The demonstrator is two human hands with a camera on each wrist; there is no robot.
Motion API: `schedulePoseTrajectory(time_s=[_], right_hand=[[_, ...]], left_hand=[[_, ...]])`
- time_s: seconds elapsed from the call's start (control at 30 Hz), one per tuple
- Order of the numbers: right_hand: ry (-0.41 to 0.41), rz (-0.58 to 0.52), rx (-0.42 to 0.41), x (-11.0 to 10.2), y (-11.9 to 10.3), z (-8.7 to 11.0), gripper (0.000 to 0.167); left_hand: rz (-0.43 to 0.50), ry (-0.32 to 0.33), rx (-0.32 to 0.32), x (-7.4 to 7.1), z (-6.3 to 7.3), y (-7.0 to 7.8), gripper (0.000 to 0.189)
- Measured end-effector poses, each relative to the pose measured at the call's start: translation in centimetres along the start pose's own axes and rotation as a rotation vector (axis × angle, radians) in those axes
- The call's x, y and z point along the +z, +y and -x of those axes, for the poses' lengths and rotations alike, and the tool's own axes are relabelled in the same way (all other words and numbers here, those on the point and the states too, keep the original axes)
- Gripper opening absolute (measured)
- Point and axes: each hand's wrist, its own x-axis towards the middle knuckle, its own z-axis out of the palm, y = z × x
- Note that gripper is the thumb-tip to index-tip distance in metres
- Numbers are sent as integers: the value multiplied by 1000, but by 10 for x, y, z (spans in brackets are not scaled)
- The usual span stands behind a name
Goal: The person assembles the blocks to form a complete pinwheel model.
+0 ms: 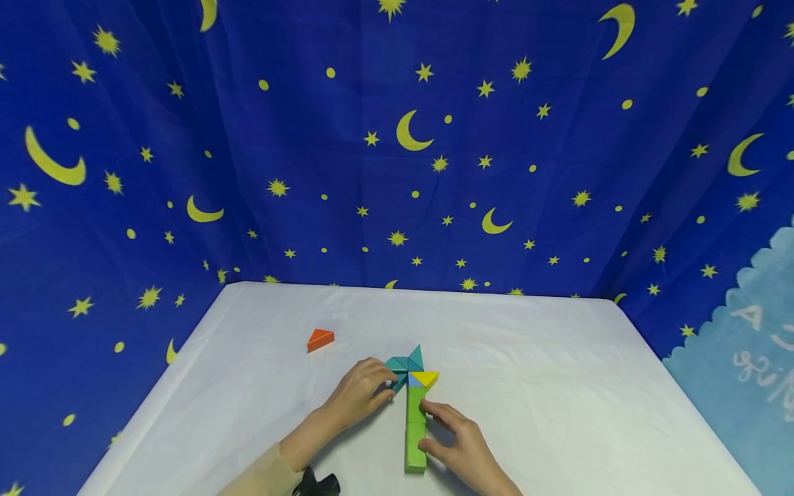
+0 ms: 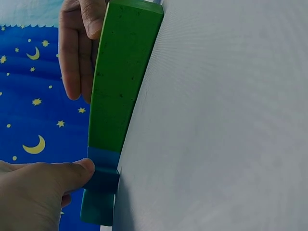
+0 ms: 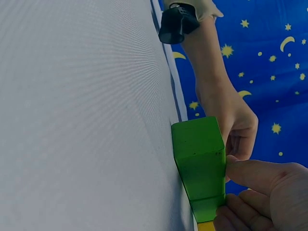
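Note:
A column of green blocks (image 1: 416,430) lies on the white table in the head view, with a small blue triangle (image 1: 413,380) and a yellow triangular block (image 1: 428,377) at its far end. Beyond these sit several teal triangular blocks (image 1: 400,363). My left hand (image 1: 364,387) pinches a teal block (image 1: 400,379) at the left of the group; its fingers partly hide that block. The right hand (image 1: 462,441) rests its thumb and fingertips along the right side of the green column. In the right wrist view, thumb and fingers touch one face of the green blocks (image 3: 199,163).
An orange triangular block (image 1: 320,339) lies apart, to the far left on the white table (image 1: 558,386). Dark blue cloth (image 1: 347,165) with yellow moons and stars surrounds the table's back and sides. A black wrist device (image 1: 318,483) shows below the left sleeve.

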Motion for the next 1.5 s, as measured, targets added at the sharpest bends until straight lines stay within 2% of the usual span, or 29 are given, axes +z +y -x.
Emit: schedulePoseTrajectory(time_s=[0.4, 0.63, 0.93, 1.5], right_hand=[[-4, 7, 6, 0, 1, 0, 60], [-5, 4, 6, 0, 0, 1, 60], [2, 9, -12, 1, 1, 0, 60], [-3, -11, 9, 1, 2, 0, 60]], left_hand=[[5, 9, -25, 2, -2, 0, 24], [2, 40, 0, 4, -3, -1, 25], [19, 30, -22, 3, -3, 0, 25], [21, 24, -37, 3, -3, -1, 26]])
